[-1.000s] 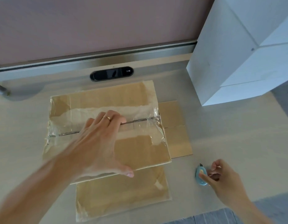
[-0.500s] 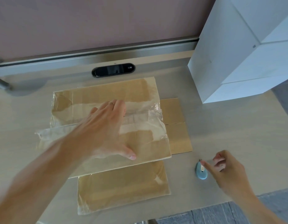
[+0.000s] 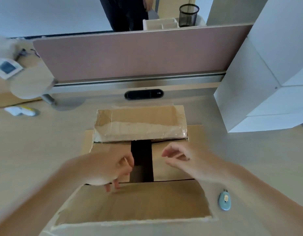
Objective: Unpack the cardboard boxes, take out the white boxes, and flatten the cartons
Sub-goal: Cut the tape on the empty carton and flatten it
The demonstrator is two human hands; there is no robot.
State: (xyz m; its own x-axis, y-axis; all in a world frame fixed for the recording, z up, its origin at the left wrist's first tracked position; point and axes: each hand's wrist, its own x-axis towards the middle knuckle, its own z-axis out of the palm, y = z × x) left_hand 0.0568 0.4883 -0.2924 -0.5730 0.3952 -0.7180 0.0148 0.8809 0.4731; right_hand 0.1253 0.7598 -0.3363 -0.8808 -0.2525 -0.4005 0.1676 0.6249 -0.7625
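Cardboard box (image 3: pixel 140 167), matte brown with glossy tape, lies open; left hand (image 3: pixel 106 166) and right hand (image 3: pixel 183 159) hover loosely curled, grasping nothing.

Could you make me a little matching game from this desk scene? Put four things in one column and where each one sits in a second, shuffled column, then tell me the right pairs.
Things:
1. cardboard box
2. blue cutter
3. white boxes
4. mesh bin

Places:
A. beyond the pink divider, at the back
B. stacked at the right edge of the desk
C. in the middle of the desk, under both hands
D. flat on the desk, just right of the cardboard box

Pairs: 1-C, 2-D, 3-B, 4-A
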